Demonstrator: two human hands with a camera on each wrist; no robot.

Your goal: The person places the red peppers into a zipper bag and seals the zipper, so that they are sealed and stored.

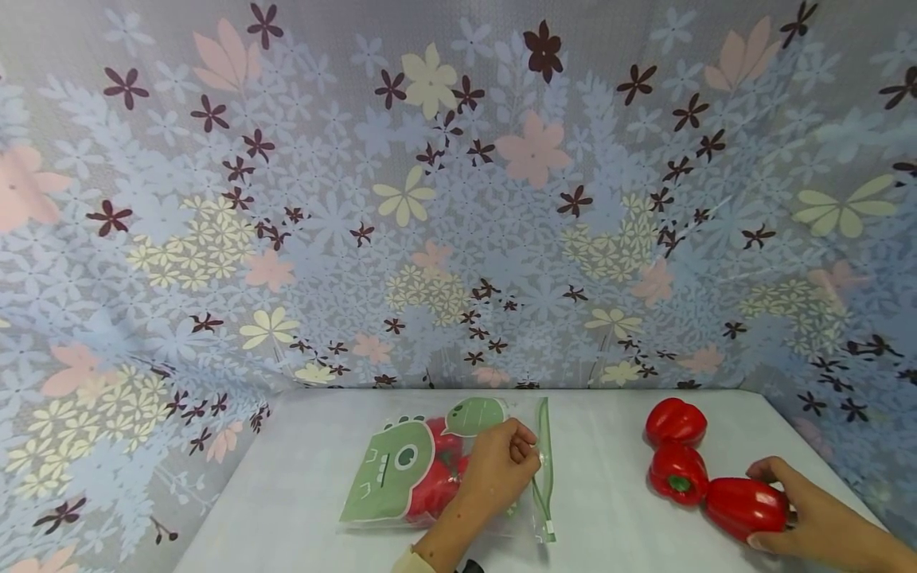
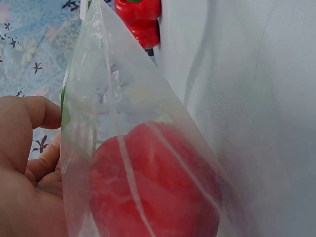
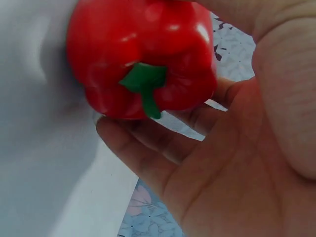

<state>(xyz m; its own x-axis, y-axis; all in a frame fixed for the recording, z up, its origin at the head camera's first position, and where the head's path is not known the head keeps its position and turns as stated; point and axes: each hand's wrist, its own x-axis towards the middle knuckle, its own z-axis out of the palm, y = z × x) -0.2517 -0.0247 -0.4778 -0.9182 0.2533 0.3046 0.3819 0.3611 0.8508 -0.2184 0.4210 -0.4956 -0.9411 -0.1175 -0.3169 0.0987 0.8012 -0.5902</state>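
A clear zip bag with a green dinosaur print (image 1: 390, 469) lies on the table, red peppers (image 1: 437, 485) inside it. My left hand (image 1: 494, 469) pinches the bag's edge near its green zip strip; the left wrist view shows the fingers (image 2: 47, 113) at that edge, beside a bagged pepper (image 2: 158, 182). On the right, my right hand (image 1: 813, 509) has its fingers and thumb curled round a red pepper (image 1: 745, 507). In the right wrist view this pepper (image 3: 143, 54) shows its green stem toward the palm.
Two more red peppers (image 1: 676, 422) (image 1: 677, 472) stand at the back right, close to the held one. The white table (image 1: 602, 493) meets a flowered cloth (image 1: 458, 239) behind and at both sides. A small dark object (image 1: 470, 567) shows at the front edge.
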